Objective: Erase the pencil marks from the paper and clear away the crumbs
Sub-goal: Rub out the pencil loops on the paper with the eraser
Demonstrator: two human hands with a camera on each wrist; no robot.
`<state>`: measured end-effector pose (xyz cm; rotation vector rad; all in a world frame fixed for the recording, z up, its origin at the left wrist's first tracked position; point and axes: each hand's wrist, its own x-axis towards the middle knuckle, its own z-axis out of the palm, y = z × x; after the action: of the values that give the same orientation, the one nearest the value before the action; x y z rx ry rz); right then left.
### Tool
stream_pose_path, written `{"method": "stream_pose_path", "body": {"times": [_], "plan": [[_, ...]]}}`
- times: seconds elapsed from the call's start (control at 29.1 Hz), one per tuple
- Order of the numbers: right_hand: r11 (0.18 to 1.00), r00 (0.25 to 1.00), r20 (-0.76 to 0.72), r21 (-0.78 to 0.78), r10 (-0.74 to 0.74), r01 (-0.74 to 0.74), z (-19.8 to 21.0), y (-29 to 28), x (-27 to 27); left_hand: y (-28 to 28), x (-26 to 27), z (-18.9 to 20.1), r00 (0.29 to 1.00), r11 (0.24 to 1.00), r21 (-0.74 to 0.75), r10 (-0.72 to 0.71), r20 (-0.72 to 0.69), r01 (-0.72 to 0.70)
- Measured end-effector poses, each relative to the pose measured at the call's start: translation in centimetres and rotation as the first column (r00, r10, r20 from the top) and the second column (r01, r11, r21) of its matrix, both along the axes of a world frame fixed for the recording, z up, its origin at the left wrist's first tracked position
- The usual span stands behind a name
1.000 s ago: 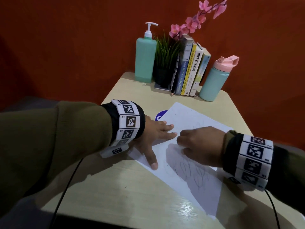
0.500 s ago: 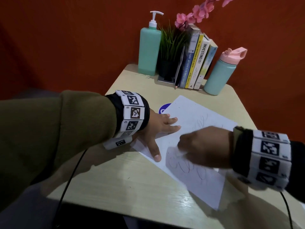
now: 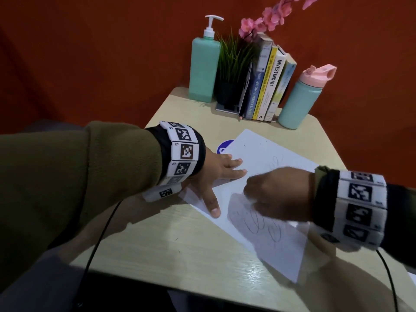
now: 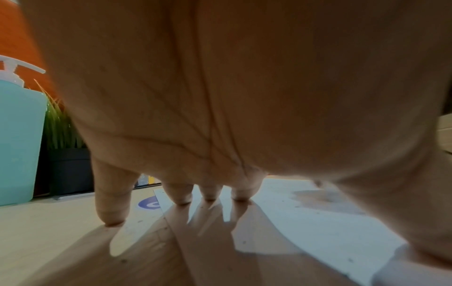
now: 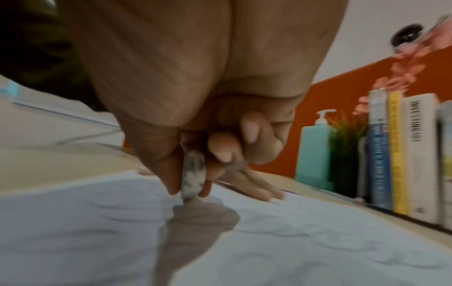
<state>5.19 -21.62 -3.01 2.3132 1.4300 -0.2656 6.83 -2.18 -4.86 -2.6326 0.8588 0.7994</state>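
A white sheet of paper lies slanted on the pale wooden table, with looping pencil marks on its near half. My left hand lies flat with spread straight fingers pressing the sheet's left edge. My right hand pinches a smudged white eraser between thumb and fingers, its tip touching the paper. In the head view the eraser is hidden under that hand. A few dark specks dot the paper.
Along the far table edge stand a teal pump bottle, a potted grass plant with pink flowers, a row of books and a teal flask with a pink lid. A blue round sticker peeks from under the sheet.
My right hand with the eraser has shifted a little back and forth over the scribbles. The left hand has stayed pressed on the sheet's edge. The head camera has moved slightly.
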Motion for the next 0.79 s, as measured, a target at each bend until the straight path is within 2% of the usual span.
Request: {"method": "stream_pose_path", "body": {"times": [0.1, 0.24, 0.31, 0.41, 0.45, 0.51, 0.58, 0.65, 0.72, 0.79], "plan": [[0.994, 0.983, -0.150, 0.029, 0.109, -0.106, -0.6, 0.3, -3.1, 0.0, 0.0, 0.1, 1.000, 1.000, -0.005, -0.009, -0.002, 0.009], [0.998, 0.998, -0.026, 0.030, -0.057, 0.058, -0.1, 0.3, 0.0, 0.0, 0.0, 0.0, 1.000, 1.000, -0.005, -0.005, 0.000, 0.005], [0.999, 0.999, -0.034, 0.043, -0.015, 0.016, -0.2, 0.1, -0.3, 0.0, 0.1, -0.1, 1.000, 1.000, -0.006, -0.005, 0.003, 0.005], [0.994, 0.978, -0.183, 0.052, 0.101, -0.093, -0.7, 0.6, -2.8, 0.1, 0.1, -0.1, 1.000, 1.000, -0.015, -0.011, -0.002, 0.011], [0.996, 0.982, -0.167, 0.006, 0.092, -0.093, -0.6, 0.8, -2.5, 0.2, 0.1, -0.2, 1.000, 1.000, -0.016, -0.009, 0.000, 0.009], [0.997, 0.999, -0.045, -0.078, -0.014, 0.011, -0.2, 1.0, -0.1, 0.2, 0.2, -0.3, 1.000, 1.000, -0.017, -0.002, 0.009, 0.003], [0.996, 0.997, 0.041, -0.050, -0.066, 0.068, -0.1, 1.1, 1.3, 0.1, 0.2, -0.4, 1.000, 1.000, -0.015, -0.003, 0.014, 0.003], [0.998, 0.999, -0.008, -0.050, -0.035, 0.035, -0.4, 1.4, 0.4, 0.1, 0.2, -0.3, 1.000, 1.000, -0.015, -0.008, 0.013, 0.008], [0.998, 0.988, -0.154, -0.061, -0.014, 0.005, -0.8, 1.8, -1.9, 0.2, 0.1, -0.3, 1.000, 1.000, -0.020, -0.013, 0.012, 0.014], [0.994, 0.985, -0.169, -0.096, 0.032, -0.048, -0.7, 1.9, -1.9, 0.3, 0.1, -0.3, 1.000, 1.000, -0.021, -0.014, 0.019, 0.014]]}}
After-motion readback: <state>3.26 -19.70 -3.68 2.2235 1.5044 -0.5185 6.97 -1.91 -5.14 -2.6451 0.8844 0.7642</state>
